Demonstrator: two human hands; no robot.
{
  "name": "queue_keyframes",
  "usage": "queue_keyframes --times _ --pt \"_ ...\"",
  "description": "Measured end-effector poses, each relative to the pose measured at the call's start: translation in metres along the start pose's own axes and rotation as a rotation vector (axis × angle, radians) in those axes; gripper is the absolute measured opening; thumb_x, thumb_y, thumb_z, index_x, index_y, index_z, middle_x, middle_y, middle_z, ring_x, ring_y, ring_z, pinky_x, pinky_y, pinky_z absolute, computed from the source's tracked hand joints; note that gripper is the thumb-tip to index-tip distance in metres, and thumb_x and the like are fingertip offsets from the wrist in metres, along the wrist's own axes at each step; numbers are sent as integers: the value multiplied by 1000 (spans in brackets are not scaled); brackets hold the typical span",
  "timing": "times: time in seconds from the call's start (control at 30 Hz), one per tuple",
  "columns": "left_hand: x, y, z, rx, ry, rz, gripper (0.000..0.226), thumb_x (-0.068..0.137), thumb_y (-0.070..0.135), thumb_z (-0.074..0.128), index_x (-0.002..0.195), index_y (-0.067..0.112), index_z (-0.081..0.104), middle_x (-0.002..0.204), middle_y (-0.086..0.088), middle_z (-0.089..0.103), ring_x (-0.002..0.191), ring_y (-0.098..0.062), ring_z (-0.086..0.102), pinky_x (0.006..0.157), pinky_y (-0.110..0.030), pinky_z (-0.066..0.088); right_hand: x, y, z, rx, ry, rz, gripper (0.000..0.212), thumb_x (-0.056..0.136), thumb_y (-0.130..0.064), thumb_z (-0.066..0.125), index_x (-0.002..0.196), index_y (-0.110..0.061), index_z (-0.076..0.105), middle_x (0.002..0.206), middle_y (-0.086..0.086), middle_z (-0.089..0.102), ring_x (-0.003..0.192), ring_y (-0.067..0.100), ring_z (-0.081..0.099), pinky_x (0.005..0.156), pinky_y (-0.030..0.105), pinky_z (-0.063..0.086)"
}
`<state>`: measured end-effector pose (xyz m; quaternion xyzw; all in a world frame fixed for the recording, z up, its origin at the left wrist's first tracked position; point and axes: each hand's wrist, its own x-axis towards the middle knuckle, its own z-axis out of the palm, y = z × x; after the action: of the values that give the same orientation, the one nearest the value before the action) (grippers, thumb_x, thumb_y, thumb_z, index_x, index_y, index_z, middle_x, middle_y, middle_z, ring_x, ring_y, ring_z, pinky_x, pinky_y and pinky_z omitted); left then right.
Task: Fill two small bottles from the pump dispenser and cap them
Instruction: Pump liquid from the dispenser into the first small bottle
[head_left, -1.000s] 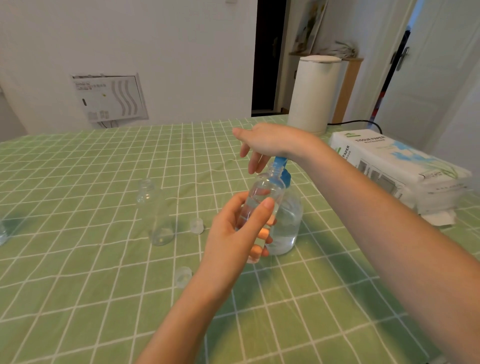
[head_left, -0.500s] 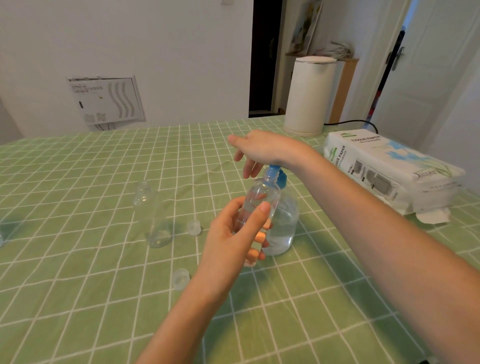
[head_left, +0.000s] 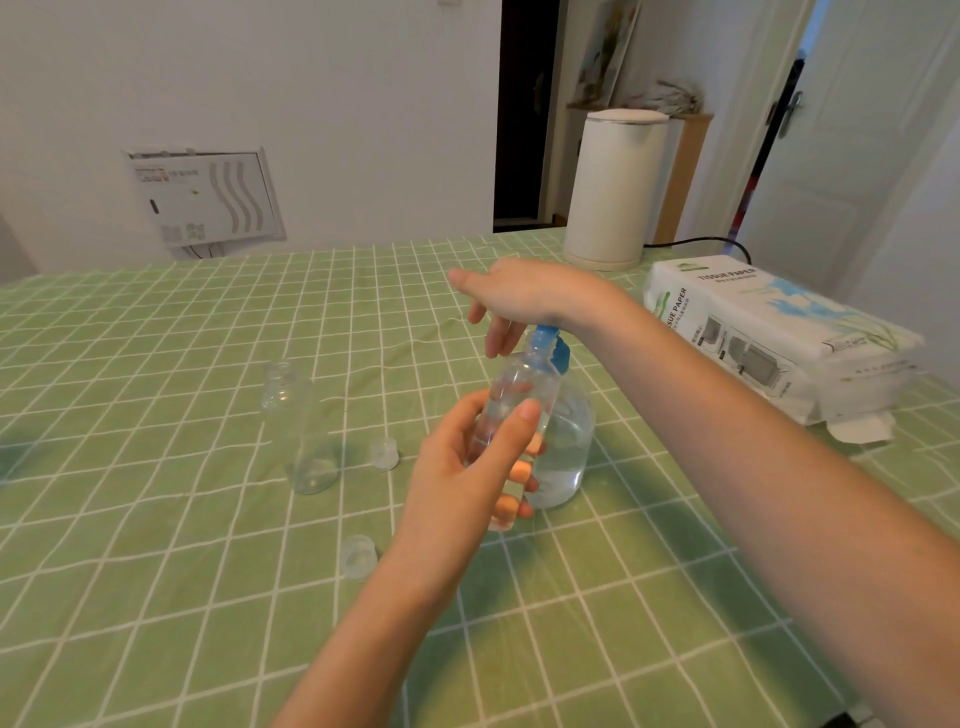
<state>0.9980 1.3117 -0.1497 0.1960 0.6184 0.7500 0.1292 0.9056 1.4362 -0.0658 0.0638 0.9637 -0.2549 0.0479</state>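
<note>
- Table (head_left: 156, 597) under a green checked cloth, near edge cut off;
- right hand (head_left: 524, 296) rests on the pump dispenser (head_left: 569, 441), fingers loose, hiding most of its blue head;
- left hand (head_left: 457, 488) grasps a small bottle (head_left: 519, 395) at the spout; mouth hidden, fill level unclear;
- second bottle (head_left: 301, 426) stands uncapped, well left;
- far cap (head_left: 385, 453) and near cap (head_left: 358, 557) lie on the cloth.

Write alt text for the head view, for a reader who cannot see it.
The left hand holds a small bottle at the blue pump of a dispenser, and the right hand rests on the pump. A second bottle, uncapped, and two caps stand to the left on a green checked tablecloth.
</note>
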Motion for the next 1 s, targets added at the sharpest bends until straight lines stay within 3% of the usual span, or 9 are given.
queue_keyframes --times 0.27,0.37,0.5,0.7,1.0 --pt "-1 -3 -1 8 6 -8 45 62 51 61 97 23 67 68 8 63 55 -5 53 46 -17 45 1 2 2 -8 10 -9 62 98 -54 24 113 -7 61 88 9 73 97 26 67 87 36 43" --pt "0 -2 -1 7 0 2 43 63 52 62 97 26 67 69 9 64 56 -5 53 47 -17 46 0 0 -1 5 16 -32 60 99 -52 26 115 -5 59 90 12 73 98 29 67 92 35 46" --pt "2 1 -1 0 -2 20 40 68 52 66 98 26 66 69 9 64 60 -8 54 47 -17 46 0 -4 -8 -31 61 -65 60 99 -50 27 115 -1 59 91 13 73 95 28 68 86 34 47" --pt "2 0 -1 -7 -8 15 28 73 47 64 95 29 67 69 10 64 58 -7 54 46 -17 45 0 -5 -6 -37 36 -52 62 99 -52 26 123 -2 55 90 11 73 94 26 67 92 38 47" --pt "0 -5 -1 -4 -1 4 44 61 53 62 94 25 67 68 8 63 55 -6 52 46 -18 45 -1 0 2 -19 -1 -14 63 97 -55 25 114 -6 60 87 8 73 101 30 67 93 39 45"
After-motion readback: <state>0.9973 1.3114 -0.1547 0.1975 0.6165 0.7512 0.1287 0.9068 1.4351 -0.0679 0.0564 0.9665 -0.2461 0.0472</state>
